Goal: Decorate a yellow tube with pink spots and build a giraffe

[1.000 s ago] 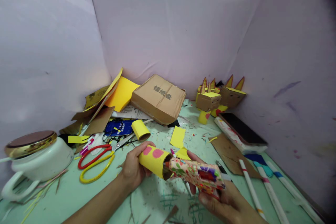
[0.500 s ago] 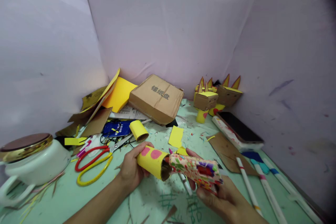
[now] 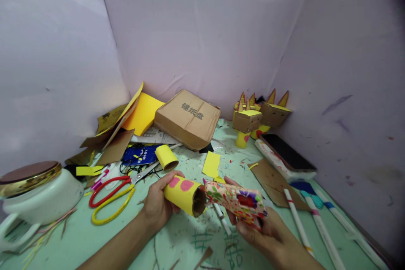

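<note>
My left hand is closed around a yellow paper-covered cardboard tube with pink spots. The tube lies tilted, its open brown end turned to the right. In my right hand is a glue gun wrapped in flowery material. Its reddish nozzle points left at the rim of the tube; whether the two touch I cannot tell. Just behind the tube lies a second, shorter yellow tube. A yellow paper piece rests on the table beyond the glue gun.
Scissors with red and yellow handles and a lidded white mug are at left. A cardboard box stands at the back. Eared cardboard figures, a phone and several markers are at right.
The glue gun's nozzle has shifted slightly against the tube's rim, and the tube's open end faces me a little more. Both hands keep their hold.
</note>
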Action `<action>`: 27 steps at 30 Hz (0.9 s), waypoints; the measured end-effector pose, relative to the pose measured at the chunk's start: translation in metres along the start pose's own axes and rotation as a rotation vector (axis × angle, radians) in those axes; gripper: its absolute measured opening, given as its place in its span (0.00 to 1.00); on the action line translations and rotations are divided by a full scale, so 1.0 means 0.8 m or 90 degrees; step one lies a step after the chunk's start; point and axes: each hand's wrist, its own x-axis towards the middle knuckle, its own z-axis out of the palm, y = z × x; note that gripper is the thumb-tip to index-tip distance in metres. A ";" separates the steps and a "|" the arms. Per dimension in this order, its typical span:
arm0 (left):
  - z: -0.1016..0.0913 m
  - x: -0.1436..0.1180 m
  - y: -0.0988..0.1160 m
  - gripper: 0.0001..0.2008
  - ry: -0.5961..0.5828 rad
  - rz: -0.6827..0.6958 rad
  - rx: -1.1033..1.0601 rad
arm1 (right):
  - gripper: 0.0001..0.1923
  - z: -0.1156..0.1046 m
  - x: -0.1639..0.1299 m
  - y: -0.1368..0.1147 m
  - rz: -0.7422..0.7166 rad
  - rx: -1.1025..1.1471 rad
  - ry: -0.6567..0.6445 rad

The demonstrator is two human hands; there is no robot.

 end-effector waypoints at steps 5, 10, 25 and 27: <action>-0.001 0.002 0.001 0.08 -0.007 0.013 -0.010 | 0.15 -0.005 0.005 0.001 -0.019 -0.018 -0.020; 0.000 0.001 0.000 0.08 0.003 0.011 -0.015 | 0.15 -0.003 0.002 0.006 -0.017 -0.015 0.022; 0.004 -0.002 0.000 0.08 0.012 0.008 0.003 | 0.22 0.006 -0.005 0.000 0.027 0.075 -0.013; 0.004 -0.001 0.000 0.08 0.018 0.008 0.005 | 0.18 0.006 -0.006 0.000 0.032 0.084 -0.030</action>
